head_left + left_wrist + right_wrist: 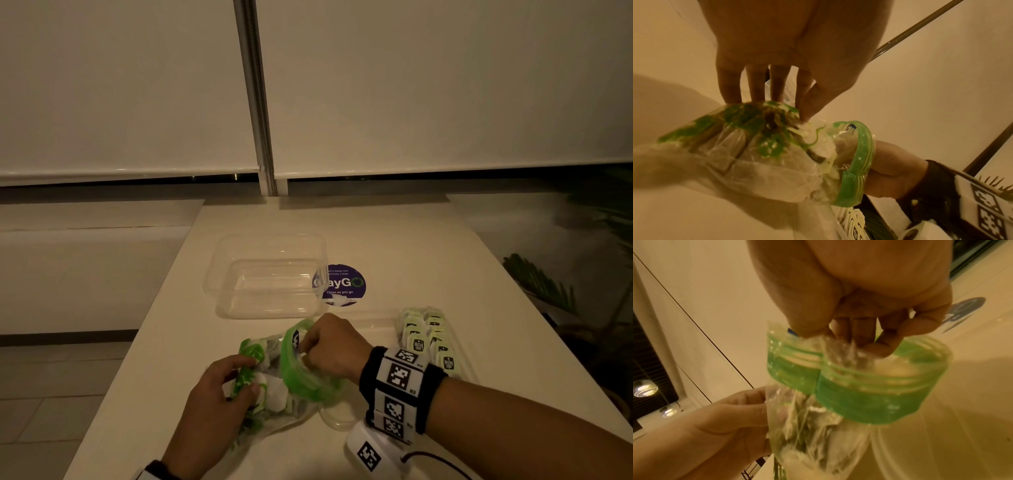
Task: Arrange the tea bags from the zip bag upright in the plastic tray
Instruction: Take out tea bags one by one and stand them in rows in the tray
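A clear zip bag [298,377] with a green zip band lies near the table's front edge, and white tea bags show through it. My left hand [219,390] grips the bag's body [766,162] from the left, fingers curled on it. At the open green mouth [869,394], my right hand [332,346] has its thumb outside and its fingers curled inside, pinching crumpled plastic. What those fingers hold inside is unclear. To the right is a flat clear plastic tray [467,371] with several tea bags [419,339] standing in rows.
A deep clear plastic tub [219,277] stands behind the bag, partly over a round purple sticker [342,284]. The table's left edge runs close to my left hand. A plant [548,284] stands off the right side, and window blinds hang behind the table.
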The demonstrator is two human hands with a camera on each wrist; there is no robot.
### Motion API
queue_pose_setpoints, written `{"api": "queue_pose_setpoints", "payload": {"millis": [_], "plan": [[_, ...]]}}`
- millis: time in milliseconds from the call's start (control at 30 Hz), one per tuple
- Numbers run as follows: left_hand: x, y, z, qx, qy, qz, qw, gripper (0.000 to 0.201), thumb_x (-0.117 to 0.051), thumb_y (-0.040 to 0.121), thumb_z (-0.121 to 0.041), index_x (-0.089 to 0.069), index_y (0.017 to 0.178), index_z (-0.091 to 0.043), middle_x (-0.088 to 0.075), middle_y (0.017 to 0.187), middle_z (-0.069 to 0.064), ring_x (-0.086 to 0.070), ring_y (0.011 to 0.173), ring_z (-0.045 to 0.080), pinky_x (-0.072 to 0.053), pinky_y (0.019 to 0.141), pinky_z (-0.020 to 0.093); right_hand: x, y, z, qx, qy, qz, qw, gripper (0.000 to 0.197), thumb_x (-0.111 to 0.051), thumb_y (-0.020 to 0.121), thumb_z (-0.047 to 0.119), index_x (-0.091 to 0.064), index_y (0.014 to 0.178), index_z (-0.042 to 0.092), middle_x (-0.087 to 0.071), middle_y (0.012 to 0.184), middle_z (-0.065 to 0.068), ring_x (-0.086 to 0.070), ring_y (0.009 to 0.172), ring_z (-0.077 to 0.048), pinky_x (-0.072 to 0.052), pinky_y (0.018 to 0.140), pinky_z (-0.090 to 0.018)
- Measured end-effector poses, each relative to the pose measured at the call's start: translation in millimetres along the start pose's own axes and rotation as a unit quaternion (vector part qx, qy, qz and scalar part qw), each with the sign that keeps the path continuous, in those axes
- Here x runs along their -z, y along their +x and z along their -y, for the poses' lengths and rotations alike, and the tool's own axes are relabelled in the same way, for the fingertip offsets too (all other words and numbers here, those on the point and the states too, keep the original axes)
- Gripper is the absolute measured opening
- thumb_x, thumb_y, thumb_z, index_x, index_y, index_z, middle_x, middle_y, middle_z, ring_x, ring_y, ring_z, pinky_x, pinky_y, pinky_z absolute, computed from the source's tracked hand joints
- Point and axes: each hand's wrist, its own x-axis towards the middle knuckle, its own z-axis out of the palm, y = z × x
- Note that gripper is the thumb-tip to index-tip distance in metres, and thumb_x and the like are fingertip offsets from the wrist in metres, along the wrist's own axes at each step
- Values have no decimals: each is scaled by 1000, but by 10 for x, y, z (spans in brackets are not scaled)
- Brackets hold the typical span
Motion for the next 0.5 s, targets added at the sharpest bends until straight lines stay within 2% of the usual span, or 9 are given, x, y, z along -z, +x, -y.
{"api": "queue_pose_setpoints", "payload": {"millis": [100, 233, 367, 433, 500], "plan": [[6, 9, 3, 6, -1, 6, 1000, 31, -71, 83, -9, -66, 102, -32, -59, 114, -5, -58, 107, 10, -57, 75, 28, 97, -31, -11, -2, 45, -12, 999, 26, -78, 75, 8, -77, 101, 9, -74, 104, -2, -64, 89, -9, -49, 74, -18], [0, 16, 28, 8, 1, 3, 1000, 31, -71, 83, -7, -66, 102, -31, -59, 115, -5, -58, 108, 11, -58, 71, 26, 259, -63, -44, -15, 73, -32, 997, 22, -81, 71, 9, -79, 93, 11, -70, 79, 3, -60, 69, -4, -44, 60, -15], [8, 18, 36, 4, 5, 2, 1000, 30, -72, 82, -9, -67, 100, -33, -60, 115, -6, -58, 109, 11, -59, 76, 32, 413, -124, -69, -28, 96, -19, 995, 13, -80, 73, 5, -77, 85, 11, -66, 65, 2, -56, 51, -2, -38, 42, -10], [15, 20, 37, 6, 9, 2, 1000, 31, -72, 82, -11, -67, 100, -35, -60, 115, -7, -58, 109, 9, -58, 80, 36, 487, -153, -84, -37, 100, -13, 994, 12, -78, 74, 5, -73, 77, 15, -67, 66, -1, -56, 52, -7, -36, 41, -12], [24, 18, 33, 11, 4, 5, 1000, 32, -72, 81, -10, -68, 98, -37, -61, 114, -6, -59, 108, 9, -58, 82, 38, 557, -173, -104, -46, 100, -12, 994, 12, -78, 74, 5, -72, 74, 17, -67, 69, -5, -56, 56, -11, -37, 46, -17]]}}
